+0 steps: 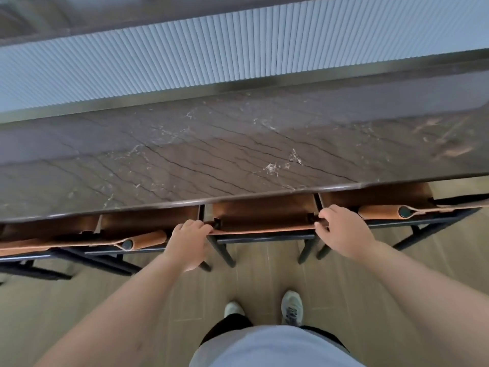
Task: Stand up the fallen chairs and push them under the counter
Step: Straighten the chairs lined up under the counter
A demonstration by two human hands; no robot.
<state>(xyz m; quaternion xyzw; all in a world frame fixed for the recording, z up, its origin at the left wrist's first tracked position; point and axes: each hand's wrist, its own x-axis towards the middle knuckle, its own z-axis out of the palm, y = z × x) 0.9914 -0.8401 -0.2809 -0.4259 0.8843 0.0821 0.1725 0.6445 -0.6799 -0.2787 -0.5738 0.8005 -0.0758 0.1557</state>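
A dark marble counter (pixel 211 154) runs across the view. Three upright chairs with brown leather seats and black metal frames stand in a row, seats partly under its front edge. I hold the middle chair (pixel 262 215) at the top of its backrest. My left hand (pixel 188 241) grips the left end of that backrest. My right hand (pixel 341 230) grips the right end. The left chair (pixel 143 241) and the right chair (pixel 381 211) stand close on either side, their rolled leather backrests showing.
A ribbed pale panel (pixel 211 56) rises behind the counter. Light wood flooring (pixel 79 300) lies below, and my feet in pale shoes (pixel 291 305) stand right behind the middle chair.
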